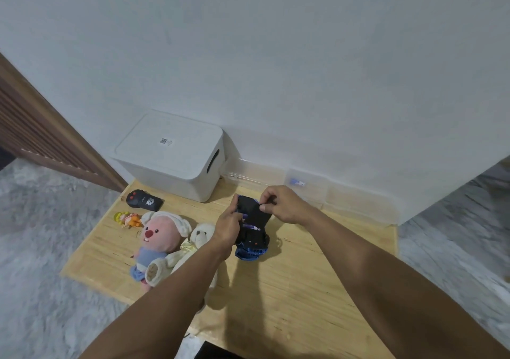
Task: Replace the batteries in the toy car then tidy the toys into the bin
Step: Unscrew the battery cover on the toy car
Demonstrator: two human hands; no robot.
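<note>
Pale plaster wall and grey marbled floor frame a low wooden surface (303, 276) of light, grained board with rounded corners. Near its middle the toy car (252, 229) is held upside down, its matt black underside turned up and a glossy blue body showing at the near end. The car is gripped along its left flank by the left hand (229, 227), fingers curled round it. The far end of the underside is pinched by the right hand (287, 204), thumb and bent fingers closed on what seems to be the battery cover; whether that cover is seated or loose cannot be told. The battery step is judged to be in hand, with the tidying not yet begun.

A firm steadying grip and a fine pull or press at the cover edge would be called for next. A clear plastic tray (309, 186) against the wall holds a small blue item, possibly a battery. The bin (171, 154), a white, smooth, round-cornered box with a slot handle, stands lidded at the far left corner. Left of the car lie a soft cream teddy (204, 235), a pink plush (160, 237), a small hard figurine (128, 218) and a black remote (145, 200).
</note>
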